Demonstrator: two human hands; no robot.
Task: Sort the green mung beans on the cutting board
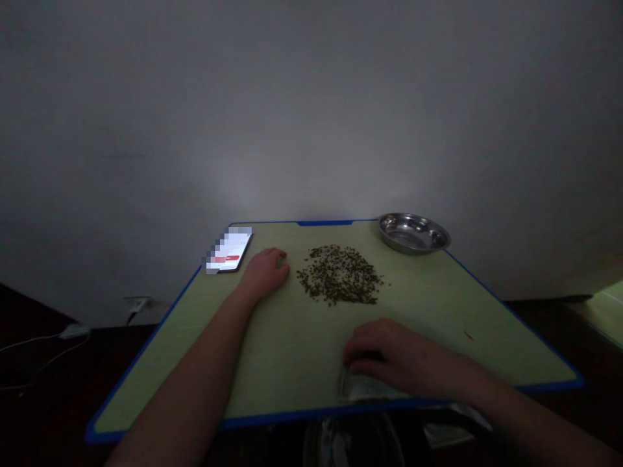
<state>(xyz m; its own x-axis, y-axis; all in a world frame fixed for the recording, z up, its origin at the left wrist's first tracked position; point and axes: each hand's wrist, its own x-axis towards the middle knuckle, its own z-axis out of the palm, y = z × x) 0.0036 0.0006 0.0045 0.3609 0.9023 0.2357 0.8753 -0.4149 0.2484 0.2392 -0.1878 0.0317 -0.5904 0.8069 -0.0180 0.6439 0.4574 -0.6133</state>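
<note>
Small dark green beans mixed with pale grains lie in a loose pile (341, 275) on the pale green table (287, 350). My left hand (267, 269) rests on the table just left of the pile, holding nothing, with thumb and fingers apart. Close to the near edge, my right hand (387, 350) is closed, its fingertips bent down toward the thumb. Under it sits a clear see-through container (365, 389), partly covered by the hand. Whether the fingers grip its rim or hold something small is hidden.
A shallow steel bowl (413, 233) stands at the far right corner. At the far left lies a phone (228, 251) with a lit screen. A thin brown scrap (468, 335) is on the right side. Behind the table rises a wall (311, 130). A shiny round object (355, 441) shows below the near edge.
</note>
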